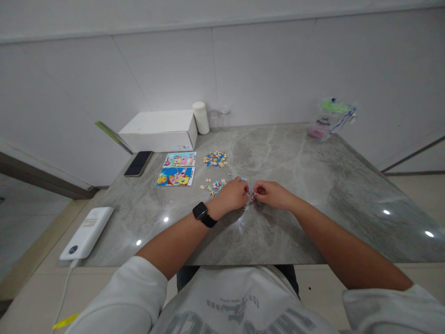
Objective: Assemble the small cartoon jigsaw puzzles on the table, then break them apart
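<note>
Both my hands are close together over the middle of the grey marbled table. My right hand [273,194] is closed in a pinch on a small puzzle piece [253,197]. Just left of it, my left hand [235,193], with a black watch on the wrist, has its fingers curled down at several pieces. Whatever is between its fingertips is hidden. A loose heap of puzzle pieces [216,187] lies to the left, partly covered by my left hand. Farther back is a second heap of blue and yellow pieces [216,159].
Two cartoon picture cards [175,176] lie left of the heaps, beside a phone [139,163]. At the back stand a white box [160,131], a white bottle [200,118] and two clear glasses [224,118]. A plastic bag [330,121] sits back right; a white power bank [86,233] lies front left.
</note>
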Available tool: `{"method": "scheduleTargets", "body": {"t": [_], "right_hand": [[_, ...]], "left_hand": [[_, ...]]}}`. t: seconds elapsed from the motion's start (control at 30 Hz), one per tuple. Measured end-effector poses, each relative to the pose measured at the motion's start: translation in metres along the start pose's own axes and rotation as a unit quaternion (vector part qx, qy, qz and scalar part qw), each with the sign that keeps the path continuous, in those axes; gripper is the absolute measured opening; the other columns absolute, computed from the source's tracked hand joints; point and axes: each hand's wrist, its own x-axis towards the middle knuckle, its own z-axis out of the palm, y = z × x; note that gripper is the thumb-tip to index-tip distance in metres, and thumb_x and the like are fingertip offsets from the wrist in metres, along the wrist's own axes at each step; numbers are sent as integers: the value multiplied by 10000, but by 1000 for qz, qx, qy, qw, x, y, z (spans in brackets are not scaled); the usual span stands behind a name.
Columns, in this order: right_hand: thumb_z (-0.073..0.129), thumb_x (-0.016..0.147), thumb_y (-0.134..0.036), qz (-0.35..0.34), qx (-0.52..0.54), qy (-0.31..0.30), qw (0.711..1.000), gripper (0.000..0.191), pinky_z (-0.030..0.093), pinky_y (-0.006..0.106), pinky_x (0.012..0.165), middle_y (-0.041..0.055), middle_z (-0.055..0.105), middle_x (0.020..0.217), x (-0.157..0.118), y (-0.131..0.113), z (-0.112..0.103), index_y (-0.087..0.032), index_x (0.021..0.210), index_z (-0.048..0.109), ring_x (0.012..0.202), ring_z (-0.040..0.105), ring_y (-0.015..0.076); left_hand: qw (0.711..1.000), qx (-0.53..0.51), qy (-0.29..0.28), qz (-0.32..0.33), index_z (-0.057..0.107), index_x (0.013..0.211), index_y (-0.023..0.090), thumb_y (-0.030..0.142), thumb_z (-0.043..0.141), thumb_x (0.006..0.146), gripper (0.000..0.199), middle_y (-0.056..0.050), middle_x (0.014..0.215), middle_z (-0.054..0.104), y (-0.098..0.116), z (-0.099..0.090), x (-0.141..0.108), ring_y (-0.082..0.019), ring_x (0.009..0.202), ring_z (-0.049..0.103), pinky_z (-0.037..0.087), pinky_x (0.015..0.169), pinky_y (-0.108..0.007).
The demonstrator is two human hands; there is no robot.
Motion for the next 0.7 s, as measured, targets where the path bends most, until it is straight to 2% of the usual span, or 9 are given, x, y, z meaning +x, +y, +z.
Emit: {"method": "scheduleTargets", "body": {"t": [0.13,0.27,0.37,0.53,0.6,0.7], "right_hand": [[648,839,-332,14,66,46,997,140,450,264,671,3,696,791,2,-1,-6,-202,889,659,706,611,150],[670,839,-407,-1,98,43,994,216,454,264,668,9,698,814,5,-4,-8,-197,894,670,717,607,149],[663,839,-417,-10,88,43,995,222,441,268,674,4,684,795,9,-5,-7,-198,875,676,721,592,150],[688,827,-487,0,155,-10,988,304,457,268,663,-2,671,750,24,1,-4,-187,874,670,701,598,156],[679,860,-449,23,112,-1,993,266,465,273,672,9,698,760,27,4,-7,-185,890,697,714,624,168],[670,917,-334,32,-57,42,997,171,478,294,767,52,763,904,27,3,-11,-201,968,764,843,680,199]], "left_hand": [[998,-57,18,5,749,1020,186,355,664,926,211,-85,1053,745,1,-7,0,-223,989,695,553,897,-325],[998,-66,10,-21,740,932,174,336,635,966,196,-66,954,754,0,-13,1,-201,871,680,528,804,-313],[998,-45,11,-36,735,950,168,330,626,992,200,-76,977,754,-1,-16,1,-214,914,680,520,814,-319],[998,29,52,15,732,1038,163,268,604,1014,168,-104,1115,721,-5,-17,-3,-231,1040,661,516,917,-332],[998,43,43,11,738,1057,165,279,586,1028,193,-107,1122,711,-9,-18,-4,-233,1031,662,519,913,-335],[997,66,17,-25,752,1061,167,296,553,1045,238,-114,1109,701,-16,-17,-3,-237,980,674,526,869,-340]]}}
